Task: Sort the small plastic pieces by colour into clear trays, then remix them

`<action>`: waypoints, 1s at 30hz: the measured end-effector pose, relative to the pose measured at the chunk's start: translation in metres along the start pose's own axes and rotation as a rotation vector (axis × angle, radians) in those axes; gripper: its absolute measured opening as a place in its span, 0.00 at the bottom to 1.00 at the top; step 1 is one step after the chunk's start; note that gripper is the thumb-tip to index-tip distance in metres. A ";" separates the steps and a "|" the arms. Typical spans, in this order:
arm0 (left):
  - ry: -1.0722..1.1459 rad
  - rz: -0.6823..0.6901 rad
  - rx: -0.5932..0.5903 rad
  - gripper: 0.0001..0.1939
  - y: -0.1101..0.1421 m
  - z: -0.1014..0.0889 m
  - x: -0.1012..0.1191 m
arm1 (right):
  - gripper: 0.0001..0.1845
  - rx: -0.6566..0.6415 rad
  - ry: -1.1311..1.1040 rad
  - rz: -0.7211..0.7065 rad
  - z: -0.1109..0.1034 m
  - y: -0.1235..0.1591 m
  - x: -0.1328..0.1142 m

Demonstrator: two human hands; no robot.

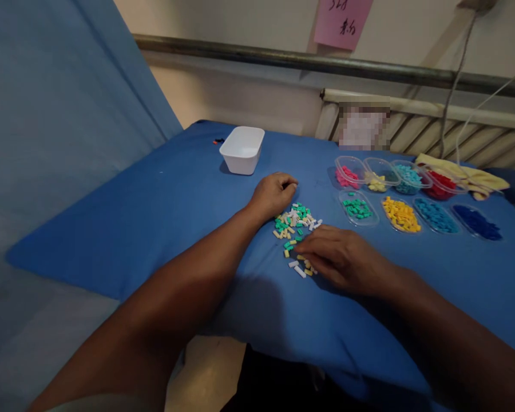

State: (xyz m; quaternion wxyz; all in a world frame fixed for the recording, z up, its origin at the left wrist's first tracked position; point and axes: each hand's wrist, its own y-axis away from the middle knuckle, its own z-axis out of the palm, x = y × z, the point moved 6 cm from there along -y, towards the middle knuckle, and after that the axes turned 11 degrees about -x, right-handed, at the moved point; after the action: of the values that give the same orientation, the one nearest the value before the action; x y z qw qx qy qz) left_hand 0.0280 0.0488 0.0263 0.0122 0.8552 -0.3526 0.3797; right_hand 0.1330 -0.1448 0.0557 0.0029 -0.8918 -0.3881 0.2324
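A mixed pile of small green, cream and white pieces [298, 216] lies on the blue cloth between my hands. My left hand [275, 194] rests just behind the pile, its fingers curled inward; whether anything is inside them is hidden. Over the pile's near right part, my right hand [343, 257] reaches in low, fingertips drawn together among the loose pieces. What those fingertips hold, if anything, cannot be made out. A few white pieces [299, 270] are scattered at the near side of the pile, beside the right thumb.
A white plastic tub [242, 151] stands at the back. To the right, clear containers hold pieces sorted by colour, including green [357, 208], yellow [401, 214] and dark blue [476, 222]. A yellow cloth [467, 171] lies behind them, near the radiator [416, 123].
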 end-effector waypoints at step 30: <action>0.023 -0.005 -0.002 0.12 -0.001 0.002 -0.002 | 0.08 -0.296 0.086 0.246 0.010 -0.034 0.000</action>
State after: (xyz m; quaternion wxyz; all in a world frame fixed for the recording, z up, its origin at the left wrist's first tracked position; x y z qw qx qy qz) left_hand 0.0285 0.0499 0.0240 0.0180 0.8516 -0.3506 0.3893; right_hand 0.1047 -0.1229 0.0532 -0.1400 -0.9324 -0.3054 0.1329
